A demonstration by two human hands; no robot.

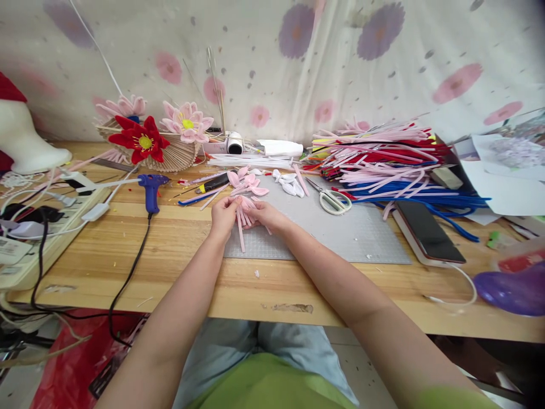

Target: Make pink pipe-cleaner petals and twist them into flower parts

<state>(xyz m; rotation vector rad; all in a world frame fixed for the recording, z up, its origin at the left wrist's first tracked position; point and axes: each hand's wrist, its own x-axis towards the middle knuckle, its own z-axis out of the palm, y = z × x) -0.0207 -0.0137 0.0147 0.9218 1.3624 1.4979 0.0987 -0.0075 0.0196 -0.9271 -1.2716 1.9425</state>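
Observation:
My left hand (225, 215) and my right hand (266, 216) meet over the left part of the grey cutting mat (340, 238). Between them they pinch a bunch of pink pipe cleaner petals (246, 205), its pale pink stems (240, 230) hanging down toward me. Some fingers hide behind the bunch. Just beyond my hands lie more loose pink petals (249, 183). White petals (289, 183) rest on the mat to their right. Farther right are scissors (334, 201) with pale handles, lying with the blades slightly apart.
A blue glue gun (150, 192) stands at left, its black cord crossing the table edge. Finished red flower (142, 141) and pink flower (187, 122) sit behind it. Piled pipe cleaners (383, 153) fill the back right. A phone (428, 230) lies right of the mat.

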